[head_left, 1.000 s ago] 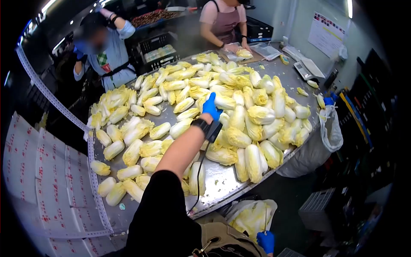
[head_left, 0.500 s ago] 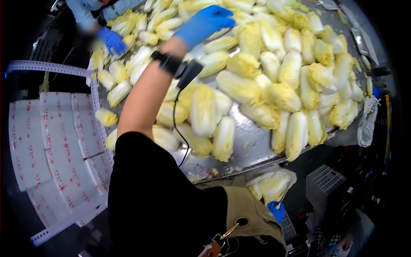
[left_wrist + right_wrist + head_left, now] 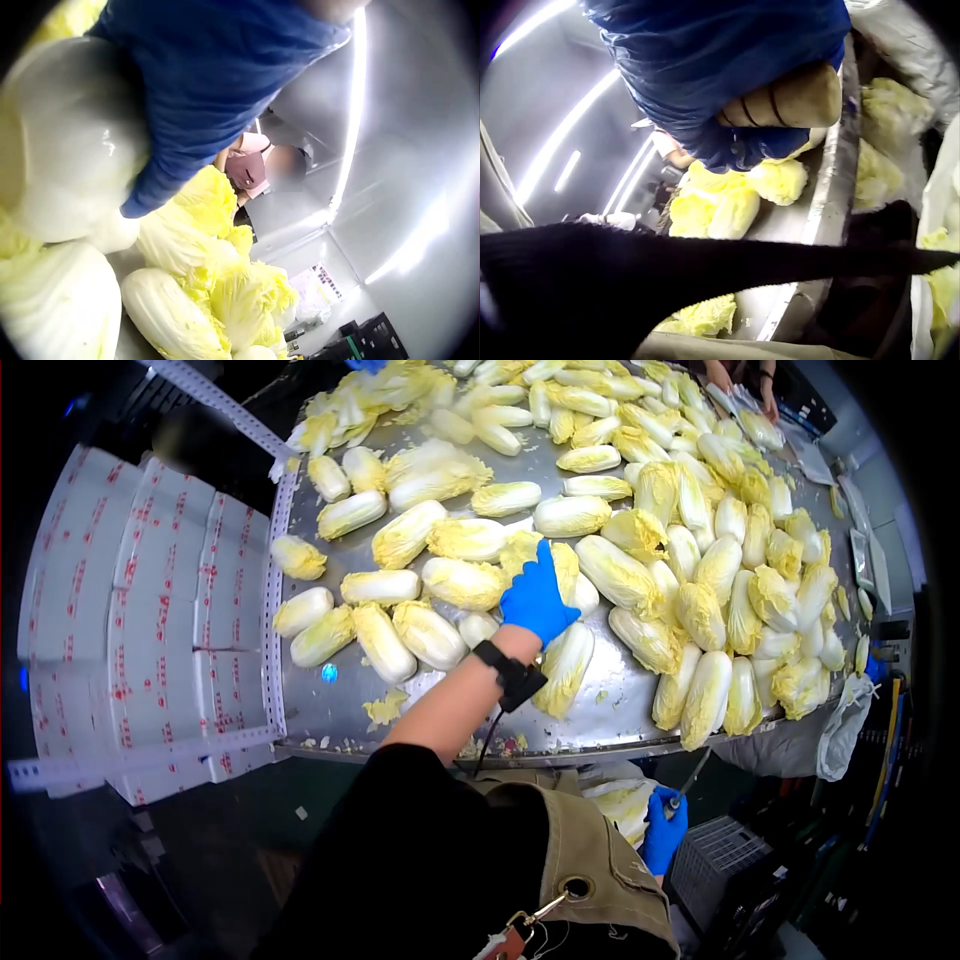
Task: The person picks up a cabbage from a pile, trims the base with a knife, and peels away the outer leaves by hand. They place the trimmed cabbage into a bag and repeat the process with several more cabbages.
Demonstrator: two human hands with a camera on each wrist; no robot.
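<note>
In the head view my blue-gloved left hand [image 3: 540, 600] lies over a napa cabbage near the table's front. The left wrist view shows its fingers curved round the pale, rounded base of this napa cabbage [image 3: 75, 142]. Another napa cabbage [image 3: 565, 672] lies just beside the wrist. Low at the table's front edge, my gloved right hand [image 3: 663, 832] grips a knife, its thin blade [image 3: 697, 768] pointing up and away. The knife's wooden handle [image 3: 795, 101] shows in the right wrist view, with the fingers wrapped around it.
Many napa cabbages [image 3: 705, 690] cover the metal table [image 3: 610, 705], heaped densest on the right. Loose leaves [image 3: 385, 707] and scraps lie near the front edge. White boxes [image 3: 90, 580] are stacked left, behind a perforated metal frame [image 3: 275, 600]. A grey crate [image 3: 715, 860] stands lower right.
My left hand has come back from the middle of the heap to the cabbages near the front edge. The head view has swung left and down. The right hand still holds the knife.
</note>
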